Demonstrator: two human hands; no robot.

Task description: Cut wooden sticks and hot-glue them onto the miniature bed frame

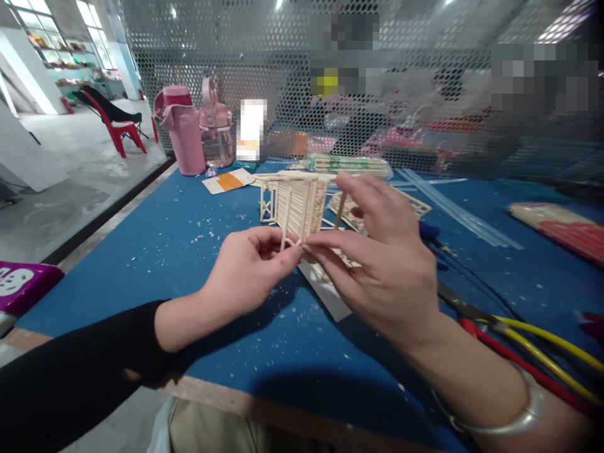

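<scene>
Both hands meet at a small model built of thin pale wooden sticks (302, 201), held up over the blue table. My left hand (250, 264) is closed on its lower edge, thumb and fingers pinching near the bottom corner. Right beside that, my right hand (382, 258) pinches the same corner between thumb and forefinger, its other fingers raised and curled. Whether a separate tiny piece sits between the right fingertips cannot be made out. Behind the right hand lie more stick-built parts (422, 204), partly hidden. A white card (325, 292) lies under the hands.
Pliers with red and yellow handles (509, 327) and a cable lie at the right. Behind stand a pink flask (184, 135), a clear bottle (217, 141), a bright screen and bagged sticks (349, 165). A perforated metal screen (283, 75) closes the back. Wood crumbs dot the table (155, 239).
</scene>
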